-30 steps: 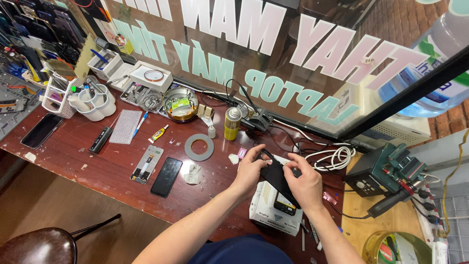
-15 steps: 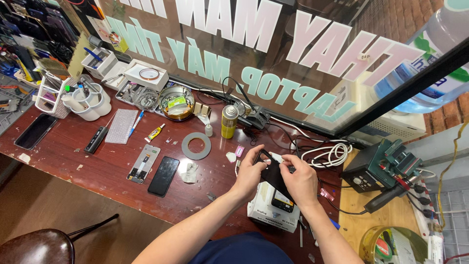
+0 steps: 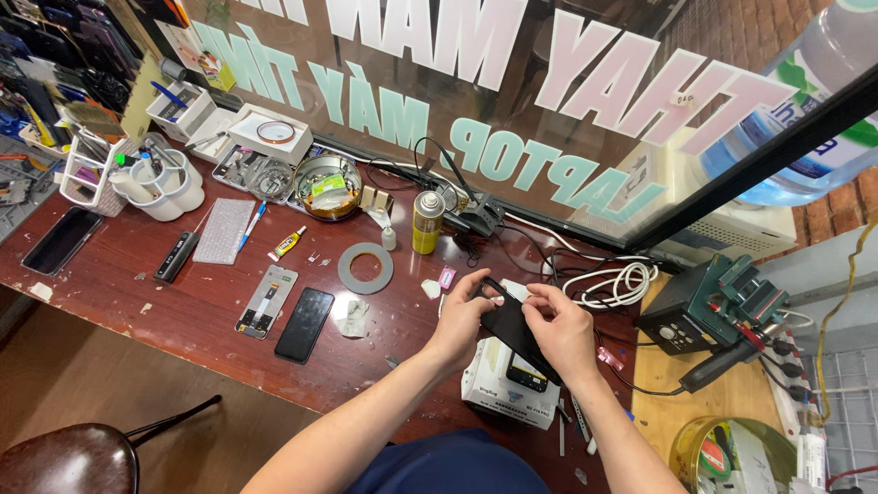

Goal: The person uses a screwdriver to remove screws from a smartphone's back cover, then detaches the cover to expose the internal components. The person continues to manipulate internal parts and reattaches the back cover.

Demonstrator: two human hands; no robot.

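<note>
Hands pinch black phone case, grip closed.

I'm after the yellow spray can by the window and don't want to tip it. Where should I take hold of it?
Grip the yellow spray can around the middle of its body, coming from the front, table-edge side. It stands upright with a round, even wall, and cables crowd its back and right, while the dark red table in front lies open.

Between the left hand and right hand, a matt black plastic phone case; below them, a glossy reddish wood tabletop.
</note>
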